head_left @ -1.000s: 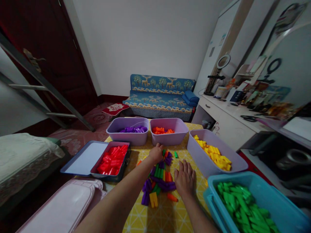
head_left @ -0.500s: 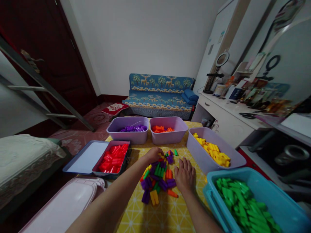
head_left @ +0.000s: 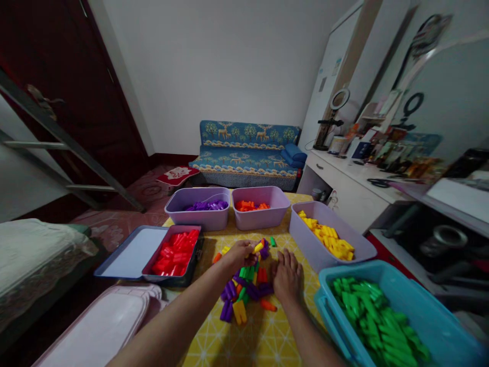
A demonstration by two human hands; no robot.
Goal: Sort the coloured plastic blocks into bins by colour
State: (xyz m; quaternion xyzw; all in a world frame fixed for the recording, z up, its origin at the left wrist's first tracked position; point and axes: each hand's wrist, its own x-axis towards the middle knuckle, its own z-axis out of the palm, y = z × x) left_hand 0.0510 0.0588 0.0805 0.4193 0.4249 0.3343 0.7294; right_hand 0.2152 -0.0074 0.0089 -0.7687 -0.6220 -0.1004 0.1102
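My left hand (head_left: pixel 241 253) pinches a small yellow plastic block (head_left: pixel 259 247) above the far side of a mixed pile. The pile holds purple blocks (head_left: pixel 252 291), green blocks (head_left: pixel 244 273), orange blocks (head_left: pixel 268 305) and a pair of yellow blocks (head_left: pixel 240 312). Part of it is hidden under my left hand and forearm. Just right of the pile, my right hand (head_left: pixel 287 275) lies on the yellow patterned tablecloth (head_left: pixel 263 341) with its fingers spread, holding nothing. A lone green block (head_left: pixel 272 241) lies beyond, between the two hands.
Lilac bins hold purple (head_left: pixel 171 211), orange (head_left: pixel 262 219) and yellow blocks (head_left: pixel 328 237). An open case (head_left: pixel 143 275) of red blocks stands left, above a pale lid (head_left: pixel 99 326). A teal bin (head_left: pixel 420 306) of green blocks is at right. Behind stands a blue sofa (head_left: pixel 244 158).
My left hand has lifted slightly off the pile, and the yellow block now shows in its fingers. The right hand stays flat on the cloth. The whole view has shifted a little.
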